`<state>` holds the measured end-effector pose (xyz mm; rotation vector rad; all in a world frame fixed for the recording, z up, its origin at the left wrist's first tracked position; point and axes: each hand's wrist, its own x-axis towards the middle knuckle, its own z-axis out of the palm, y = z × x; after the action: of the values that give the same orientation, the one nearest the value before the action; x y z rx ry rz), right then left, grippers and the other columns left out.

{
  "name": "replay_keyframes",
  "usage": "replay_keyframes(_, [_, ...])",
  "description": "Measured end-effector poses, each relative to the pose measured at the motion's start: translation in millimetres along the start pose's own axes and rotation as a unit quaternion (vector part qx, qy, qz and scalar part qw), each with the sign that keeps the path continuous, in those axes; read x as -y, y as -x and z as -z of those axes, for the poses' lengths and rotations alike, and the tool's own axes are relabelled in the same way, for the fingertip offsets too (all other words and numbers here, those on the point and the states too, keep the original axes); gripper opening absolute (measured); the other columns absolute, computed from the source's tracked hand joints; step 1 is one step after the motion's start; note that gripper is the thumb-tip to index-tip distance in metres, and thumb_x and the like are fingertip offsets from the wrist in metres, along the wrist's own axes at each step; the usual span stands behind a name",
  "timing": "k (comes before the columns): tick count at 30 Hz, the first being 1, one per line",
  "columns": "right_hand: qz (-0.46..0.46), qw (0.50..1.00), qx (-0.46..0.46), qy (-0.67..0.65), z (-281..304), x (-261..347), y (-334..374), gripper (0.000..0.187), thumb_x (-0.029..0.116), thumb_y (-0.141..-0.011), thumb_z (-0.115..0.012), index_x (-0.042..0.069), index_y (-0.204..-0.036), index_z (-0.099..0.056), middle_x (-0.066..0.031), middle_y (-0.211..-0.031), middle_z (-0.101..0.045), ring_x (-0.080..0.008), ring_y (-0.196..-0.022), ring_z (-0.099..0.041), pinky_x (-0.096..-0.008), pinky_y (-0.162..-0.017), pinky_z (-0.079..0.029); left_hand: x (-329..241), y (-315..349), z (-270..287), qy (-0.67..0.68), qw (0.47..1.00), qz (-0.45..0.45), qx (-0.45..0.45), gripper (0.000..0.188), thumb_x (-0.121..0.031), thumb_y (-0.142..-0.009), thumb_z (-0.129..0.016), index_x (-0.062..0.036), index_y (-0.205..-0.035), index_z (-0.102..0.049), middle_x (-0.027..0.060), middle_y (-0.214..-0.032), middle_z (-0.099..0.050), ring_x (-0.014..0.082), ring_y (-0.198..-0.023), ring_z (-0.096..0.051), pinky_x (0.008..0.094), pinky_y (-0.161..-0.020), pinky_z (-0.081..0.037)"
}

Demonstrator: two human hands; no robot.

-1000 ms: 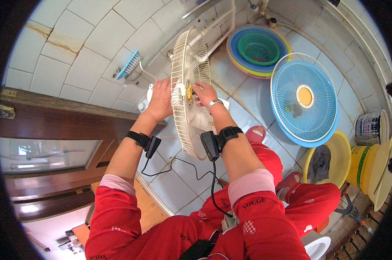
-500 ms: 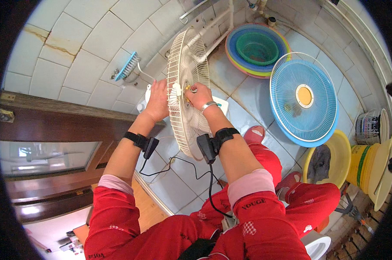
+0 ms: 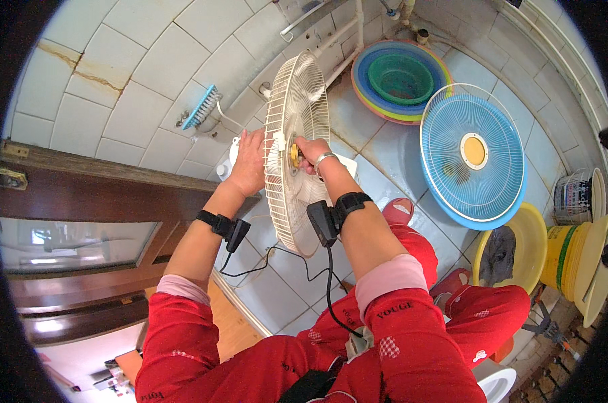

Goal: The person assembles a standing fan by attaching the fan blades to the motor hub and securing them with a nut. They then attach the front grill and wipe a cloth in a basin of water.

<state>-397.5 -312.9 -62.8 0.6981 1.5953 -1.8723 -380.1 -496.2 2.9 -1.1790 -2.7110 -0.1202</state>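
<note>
A white electric fan [image 3: 292, 221] stands side-on in front of me, its cage front missing so the blades are exposed. My left hand [image 3: 249, 164] lies against the back of the cage, with its fingers around the rear of the fan. Part of that grip is hidden by the wires. My right hand [image 3: 312, 152] reaches to the hub from the front, its fingers curled closed at a yellow knob [image 3: 294, 155] in the centre.
To the right, a round front grille [image 3: 474, 150] rests on a blue basin [image 3: 438, 195]. Stacked basins [image 3: 401, 77] sit at the back. A yellow basin [image 3: 526, 252] holds dark cloth. A blue brush [image 3: 202, 107] hangs on the tiled wall; a wooden door [image 3: 82, 195] is at left.
The fan and both hands appear slightly lower in view. My right-hand fingers have turned at the hub, and more of the yellow knob shows beside them.
</note>
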Motion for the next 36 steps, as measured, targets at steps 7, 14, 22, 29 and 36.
replay_keyframes(7, [0.055, 0.998, 0.031, 0.007, 4, -8, 3, 0.040, 0.038, -0.087, -0.059, -0.003, -0.088, -0.058, -0.0122, -0.066, -0.060, -0.0139, -0.046, -0.054, -0.0297, -0.039, -0.048, -2, 0, 3, 0.010, 1.000, 0.016, -0.004, 0.077, -0.028, -0.066, -0.075, -0.0085, -0.133, -0.043, 0.0161, -0.129, -0.044, 0.0366, -0.122, -0.041, 0.0587, -0.109, -0.023])
replay_keyframes(14, [0.227, 0.974, 0.003, -0.003, -2, -27, 3, 0.053, 0.045, -0.080, -0.070, -0.002, -0.102, -0.061, -0.0165, -0.083, -0.067, -0.0241, -0.070, -0.068, -0.0333, -0.052, -0.052, -1, -3, 2, 0.017, 1.000, 0.022, 0.000, 0.076, -0.028, -0.068, -0.075, -0.0076, -0.133, -0.041, 0.0167, -0.129, -0.044, 0.0363, -0.121, -0.042, 0.0582, -0.109, -0.023])
replay_keyframes(22, [0.245, 0.958, -0.086, 0.121, -8, -24, -8, 0.042, 0.038, -0.085, -0.059, -0.004, -0.087, -0.062, -0.0214, -0.070, -0.063, -0.0265, -0.052, -0.063, -0.0329, -0.049, -0.050, 1, -4, 1, 0.006, 1.000, 0.016, 0.000, 0.079, -0.028, -0.067, -0.076, -0.0081, -0.135, -0.040, 0.0179, -0.126, -0.044, 0.0374, -0.121, -0.041, 0.0587, -0.109, -0.022])
replay_keyframes(29, [0.025, 0.998, 0.054, -0.023, 4, -5, -9, 0.048, 0.039, -0.088, -0.057, -0.009, -0.082, -0.059, -0.0150, -0.062, -0.060, -0.0225, -0.043, -0.060, -0.0308, -0.040, -0.053, 3, -2, 1, 0.020, 1.000, 0.014, -0.003, 0.080, -0.028, -0.064, -0.076, -0.0069, -0.134, -0.042, 0.0180, -0.127, -0.044, 0.0374, -0.123, -0.040, 0.0581, -0.110, -0.022])
replay_keyframes(36, [0.090, 0.977, -0.009, -0.193, -8, -43, -14, 0.062, 0.059, -0.091, -0.041, 0.003, -0.110, -0.062, -0.0158, -0.096, -0.065, -0.0247, -0.081, -0.064, -0.0458, -0.069, -0.052, 2, -6, 2, 0.020, 0.999, 0.024, 0.003, 0.081, -0.030, -0.066, -0.077, -0.0067, -0.135, -0.041, 0.0188, -0.129, -0.043, 0.0375, -0.123, -0.040, 0.0569, -0.111, -0.020])
